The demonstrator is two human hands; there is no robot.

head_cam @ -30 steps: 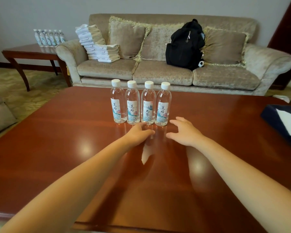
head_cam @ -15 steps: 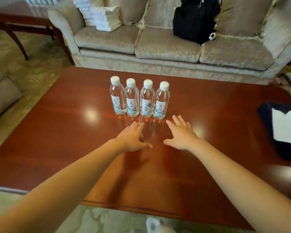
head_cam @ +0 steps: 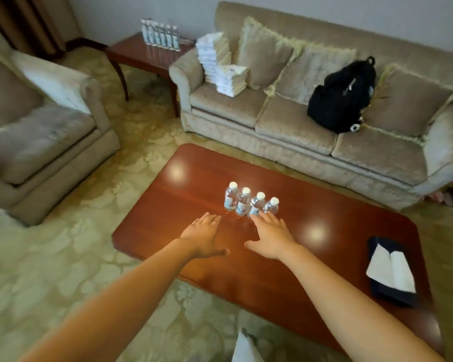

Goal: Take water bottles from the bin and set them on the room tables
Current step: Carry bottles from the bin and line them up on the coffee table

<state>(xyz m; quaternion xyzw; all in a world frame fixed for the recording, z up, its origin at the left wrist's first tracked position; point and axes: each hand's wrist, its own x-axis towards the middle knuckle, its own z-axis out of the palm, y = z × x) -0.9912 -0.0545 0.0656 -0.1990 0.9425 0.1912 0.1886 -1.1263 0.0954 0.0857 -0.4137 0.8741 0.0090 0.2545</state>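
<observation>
Both hands are empty, fingers straight: the left hand (head_cam: 204, 236) and right hand (head_cam: 271, 237) are spread flat over the bench (head_cam: 183, 178), drawn back from the four water bottles (head_cam: 250, 202), which stand upright in a tight row just beyond the fingertips. The view has lifted away since a moment ago, so this bench looks finished; far beyond the left hand a second row of bottles (head_cam: 160, 35) already stands on the side bench (head_cam: 131, 54).

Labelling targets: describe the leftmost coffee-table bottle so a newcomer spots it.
Find the red-brown coffee table before the sofa. Four white-capped water bottles stand in a row on it. Yours is the end bottle nearest the armchair, farthest from the tissue box.
</observation>
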